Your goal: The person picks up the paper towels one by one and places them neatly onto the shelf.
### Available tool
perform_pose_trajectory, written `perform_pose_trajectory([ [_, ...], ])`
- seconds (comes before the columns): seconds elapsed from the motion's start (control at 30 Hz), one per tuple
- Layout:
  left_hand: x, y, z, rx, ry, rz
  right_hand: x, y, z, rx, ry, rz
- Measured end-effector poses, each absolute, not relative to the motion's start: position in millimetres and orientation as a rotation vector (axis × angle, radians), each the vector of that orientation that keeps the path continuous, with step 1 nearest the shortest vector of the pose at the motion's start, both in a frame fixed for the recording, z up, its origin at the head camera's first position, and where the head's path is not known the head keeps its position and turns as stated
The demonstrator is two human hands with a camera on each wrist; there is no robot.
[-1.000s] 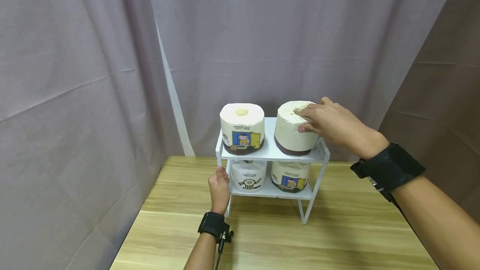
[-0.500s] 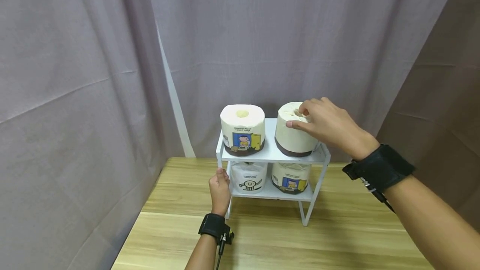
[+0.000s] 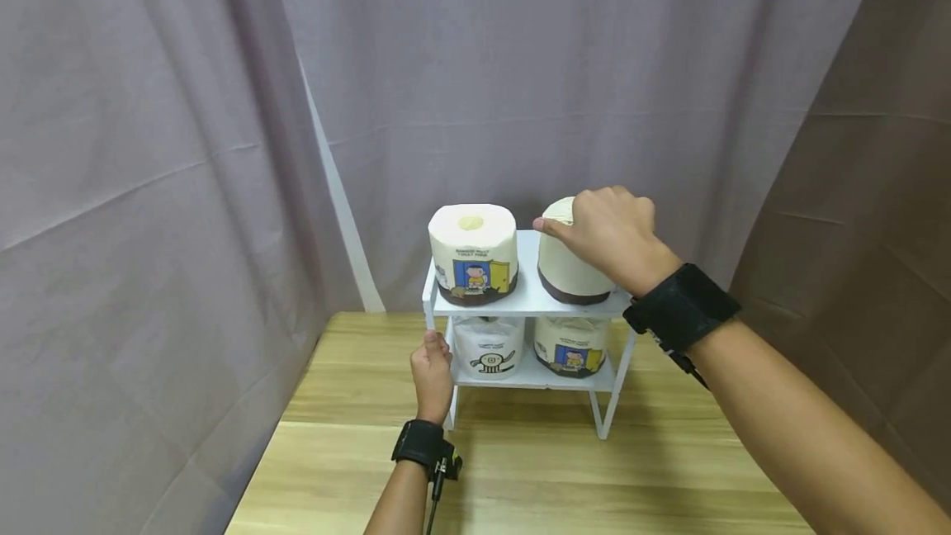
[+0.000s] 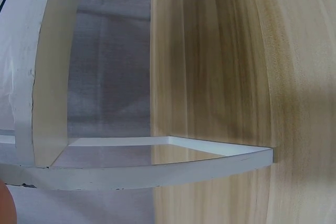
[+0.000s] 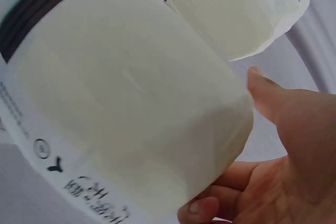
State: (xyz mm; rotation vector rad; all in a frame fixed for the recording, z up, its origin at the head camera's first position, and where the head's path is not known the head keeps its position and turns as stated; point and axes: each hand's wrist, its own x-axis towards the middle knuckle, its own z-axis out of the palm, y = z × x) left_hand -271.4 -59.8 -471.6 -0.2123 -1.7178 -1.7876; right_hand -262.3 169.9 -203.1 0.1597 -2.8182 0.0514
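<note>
A white two-tier rack point(image 3: 527, 291) bears two wrapped toilet paper rolls on each shelf. My left hand point(image 3: 432, 378) grips its front left leg; the left wrist view has the rack frame point(image 4: 115, 177) with just a fingertip at the edge. Over the top of the upper right toilet paper roll point(image 3: 570, 275) lies my right hand point(image 3: 615, 229), fingers curled at its top and thumb pointing left. From the right wrist, that roll point(image 5: 126, 87) shows a plain side with some print, thumb point(image 5: 265, 90) beside its edge. The hand hides most of its top.
Upper left stands another toilet paper roll point(image 3: 449, 246) with a cartoon facing front. Two more rolls, one white point(image 3: 490, 341) and one cream point(image 3: 553, 337), sit on the lower shelf. Below is a wooden table point(image 3: 357, 436); a grey curtain point(image 3: 475, 64) hangs behind.
My right hand has turned leftward over the upper right roll, its thumb swinging from the roll's front to its left and the wrist coming inward. My left hand keeps its grip.
</note>
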Motion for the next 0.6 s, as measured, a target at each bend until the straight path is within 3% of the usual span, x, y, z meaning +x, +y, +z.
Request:
perform_pose_trajectory([
  [0.6,-276,-65,-471,-0.22,-1.711,-1.828,-278,133,-203,0.057,-2.751,-0.268],
])
